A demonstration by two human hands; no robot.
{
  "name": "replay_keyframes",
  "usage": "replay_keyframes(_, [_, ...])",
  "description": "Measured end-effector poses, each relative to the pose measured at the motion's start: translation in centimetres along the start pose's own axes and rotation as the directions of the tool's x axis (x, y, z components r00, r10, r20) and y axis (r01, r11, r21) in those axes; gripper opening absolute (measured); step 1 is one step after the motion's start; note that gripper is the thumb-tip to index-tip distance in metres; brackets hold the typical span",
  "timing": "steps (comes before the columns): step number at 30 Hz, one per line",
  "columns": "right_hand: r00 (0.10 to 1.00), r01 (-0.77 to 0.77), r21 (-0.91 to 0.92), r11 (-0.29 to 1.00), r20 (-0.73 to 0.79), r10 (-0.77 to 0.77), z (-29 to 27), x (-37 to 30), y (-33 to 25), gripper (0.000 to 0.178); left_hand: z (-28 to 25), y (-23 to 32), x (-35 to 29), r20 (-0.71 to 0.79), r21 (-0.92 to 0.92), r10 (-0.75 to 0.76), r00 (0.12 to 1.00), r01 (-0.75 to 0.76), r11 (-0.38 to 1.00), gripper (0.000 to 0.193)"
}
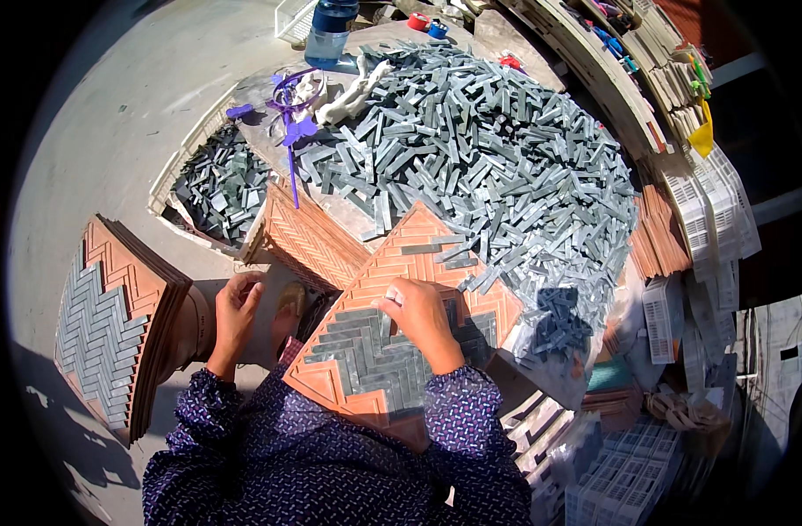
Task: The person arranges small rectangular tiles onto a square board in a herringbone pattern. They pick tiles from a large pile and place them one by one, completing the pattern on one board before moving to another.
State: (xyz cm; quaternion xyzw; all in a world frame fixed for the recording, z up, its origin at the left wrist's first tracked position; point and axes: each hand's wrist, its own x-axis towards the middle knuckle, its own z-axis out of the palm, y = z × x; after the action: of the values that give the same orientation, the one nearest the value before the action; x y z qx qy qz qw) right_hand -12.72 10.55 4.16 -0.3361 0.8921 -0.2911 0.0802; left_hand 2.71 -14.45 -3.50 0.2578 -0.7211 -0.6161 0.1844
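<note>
An orange moulded tray with herringbone slots lies tilted in front of me. Grey stone strips fill much of its middle and lower part; orange slots show at the top and edges. My right hand is over the filled part, thumb and fingers pinched on a grey strip that they partly hide. A few loose strips lie on the tray's upper part. To the left of the tray, my left hand is raised with curled fingers; whether anything is inside them is hidden.
A big heap of grey strips spreads beyond the tray. At left stands a stack of trays, its top one filled with strips. A crate of broken pieces, empty orange trays, a water bottle and white crates surround me.
</note>
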Motion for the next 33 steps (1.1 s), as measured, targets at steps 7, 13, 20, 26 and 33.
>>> replay_keyframes(7, [0.993, 0.11, -0.043, 0.993, -0.031, -0.111, -0.1, 0.6, 0.8, 0.025, 0.9, 0.1, -1.3, 0.028, 0.082, 0.096, 0.995, -0.098, 0.992, 0.012])
replay_keyframes(13, [0.995, -0.063, 0.108, 0.992, 0.079, 0.054, 0.1, 0.4, 1.5, 0.022, 2.2, 1.6, -1.7, 0.076, 0.022, 0.105, 0.992, -0.107, 0.994, 0.011])
replay_keyframes(20, [0.988, -0.012, 0.166, 0.986, -0.148, 0.037, 0.0, -2.6, 0.4, 0.027, 5.9, 5.1, -1.7, 0.28, 0.116, 0.31, 0.908, -0.353, 0.928, 0.013])
replay_keyframes(26, [0.899, -0.19, 0.431, 0.882, -0.285, 0.333, 0.1, -10.9, -0.1, 0.02, 11.9, 7.2, -0.7, 0.498, 0.207, 0.584, 0.641, -0.742, 0.638, 0.023])
replay_keyframes(33, [0.85, -0.28, 0.494, 0.823, -0.272, 0.452, 0.5, -18.7, 0.6, 0.016, 14.0, 7.2, 0.9, 0.64, 0.301, 0.551, 0.535, -0.835, 0.462, 0.022])
